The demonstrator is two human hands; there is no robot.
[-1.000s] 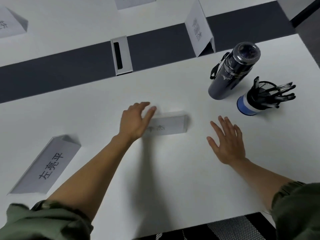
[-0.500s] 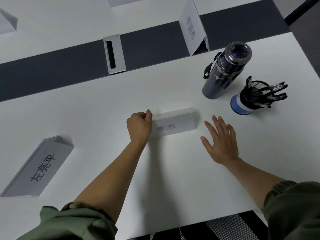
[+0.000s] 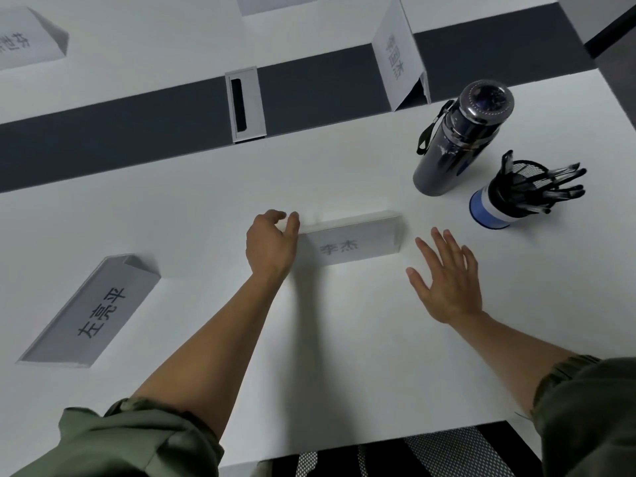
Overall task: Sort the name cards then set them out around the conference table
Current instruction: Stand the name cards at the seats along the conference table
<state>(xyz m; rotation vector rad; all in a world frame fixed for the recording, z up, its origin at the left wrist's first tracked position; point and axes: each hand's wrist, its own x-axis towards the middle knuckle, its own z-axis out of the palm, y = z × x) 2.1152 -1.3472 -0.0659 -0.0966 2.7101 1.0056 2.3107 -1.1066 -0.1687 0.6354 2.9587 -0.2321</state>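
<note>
White folded paper was what you were working with: the name card (image 3: 351, 242) stood as a low tent near the middle of the near side of the conference table (image 3: 344, 356), its printed face turned towards you. Your left hand (image 3: 270, 244) sat at the card's left end, thumb and fingers curled round that corner in a light pinch (how firmly, I could not tell, since the fingertips were tucked behind the fold). Your right hand (image 3: 447, 280) was spread flat and empty, just right of the card and not touching it.

Risks, as I judged them: a card that light could slide or tip over if you let go of one end unevenly, and a squeeze at the corner could crease the fold so it would not stand square. A sweep of the right hand outwards could also catch the pen cup (image 3: 495, 204), which already appeared to lean with its pens splayed to the right, or the dark bottle (image 3: 454, 142) beside it.

Several things were hard to read. A second card (image 3: 93, 311) stood at the left, well apart. Across the dark centre strip (image 3: 120, 132), one card (image 3: 27, 39) was cut by the left edge, another (image 3: 275, 1) by the top edge, and a third (image 3: 399, 56) showed its face at a steep angle. I could not tell whether those were in their final places.
</note>
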